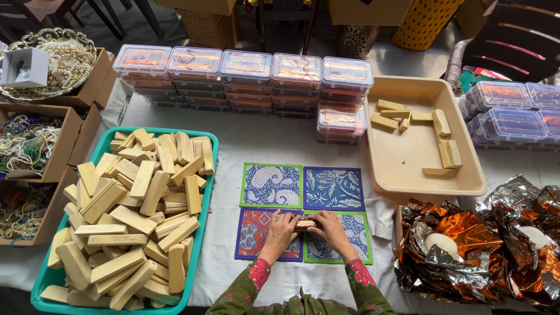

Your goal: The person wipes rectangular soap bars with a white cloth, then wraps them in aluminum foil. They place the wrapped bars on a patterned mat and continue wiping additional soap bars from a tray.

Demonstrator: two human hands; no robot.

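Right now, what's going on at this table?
A person's left hand and right hand press together on a small copper-foil-wrapped block over four patterned cloth mats. A teal tray of pale wooden blocks sits to the left, crumpled foil to the right, stacked lidded boxes behind.

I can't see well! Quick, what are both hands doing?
Left hand: closed on the small foil-wrapped block.
Right hand: closed on the same block's other end.
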